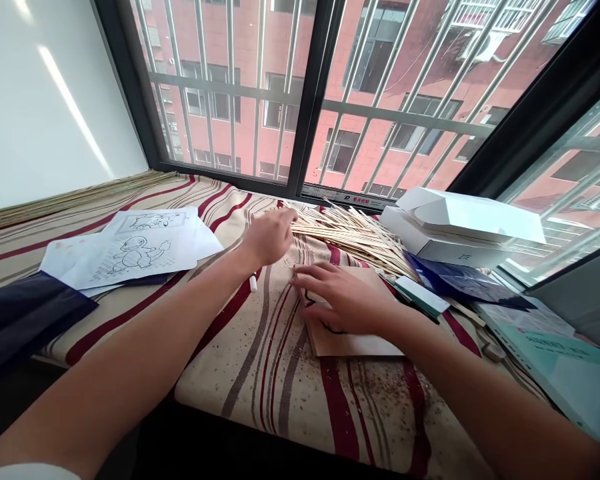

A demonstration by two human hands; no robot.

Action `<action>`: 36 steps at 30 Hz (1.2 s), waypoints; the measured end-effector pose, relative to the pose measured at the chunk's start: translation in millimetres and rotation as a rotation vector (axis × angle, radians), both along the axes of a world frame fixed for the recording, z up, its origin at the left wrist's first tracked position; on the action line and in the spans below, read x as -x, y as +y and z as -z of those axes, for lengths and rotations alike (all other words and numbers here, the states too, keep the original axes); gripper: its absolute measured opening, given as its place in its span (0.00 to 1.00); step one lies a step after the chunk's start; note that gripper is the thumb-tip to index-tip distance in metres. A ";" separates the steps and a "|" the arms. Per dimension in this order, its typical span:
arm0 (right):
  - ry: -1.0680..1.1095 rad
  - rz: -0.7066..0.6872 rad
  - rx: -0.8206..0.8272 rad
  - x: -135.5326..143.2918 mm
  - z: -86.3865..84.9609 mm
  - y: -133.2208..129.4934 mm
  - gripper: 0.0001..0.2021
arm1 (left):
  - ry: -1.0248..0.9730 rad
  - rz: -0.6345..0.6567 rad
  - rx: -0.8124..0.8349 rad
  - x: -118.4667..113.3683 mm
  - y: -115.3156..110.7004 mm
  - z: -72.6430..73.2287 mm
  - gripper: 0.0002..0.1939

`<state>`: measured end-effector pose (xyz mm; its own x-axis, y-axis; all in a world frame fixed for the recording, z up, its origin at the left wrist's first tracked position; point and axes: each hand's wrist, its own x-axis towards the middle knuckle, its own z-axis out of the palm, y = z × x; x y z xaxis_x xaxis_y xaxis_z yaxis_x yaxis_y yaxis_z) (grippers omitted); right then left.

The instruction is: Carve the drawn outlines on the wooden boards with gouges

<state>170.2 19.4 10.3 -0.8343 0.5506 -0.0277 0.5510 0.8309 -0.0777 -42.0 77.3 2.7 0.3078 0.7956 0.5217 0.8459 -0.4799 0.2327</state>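
a person's two bare hands were at a ledge covered with striped cloth (240,363), below a barred window. the left hand (271,237) was bent at the fingers, near the ledge's far edge; whether its fingertips pinched anything, i cannot tell. a loose pile of thin sticks (353,237) lay just to that hand's right, along the far edge, most of their long axes slanting from the left hand toward the right and slightly nearer the person. the left hand was the closer one, right by the sticks' left ends. the right hand (343,300) lay with fingers spread over a wooden board (353,345), which sat on the near side of the pile, toward the ledge's front edge. a white box (440,243) stood at the far right corner; paper drawings (140,257) lay toward the left edge.
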 end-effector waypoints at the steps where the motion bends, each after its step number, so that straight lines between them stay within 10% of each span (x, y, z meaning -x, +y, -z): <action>1: -0.012 0.004 0.049 -21.4 0.7 -11.5 0.30 | 0.020 0.054 0.102 -5.0 -0.2 5.4 0.17; 6: -0.038 0.146 0.128 -80.8 13.7 -46.0 0.38 | 0.154 0.179 0.384 -23.8 -6.0 20.7 0.26; 15: 0.032 0.169 0.011 -82.4 15.5 -30.9 0.44 | 0.064 0.162 0.502 -27.2 -8.1 14.4 0.27; 23: 0.295 0.035 -0.524 -94.6 12.2 -37.5 0.33 | -0.682 0.077 0.646 -14.4 4.6 5.9 0.16; 27: 0.249 0.137 -0.601 -96.9 19.0 -31.9 0.24 | -1.091 0.232 0.645 -11.3 1.2 -1.3 0.16; 36: 0.527 0.555 -0.654 -104.6 -7.3 -20.1 0.24 | -1.110 0.429 0.564 -18.4 -11.6 -12.3 0.28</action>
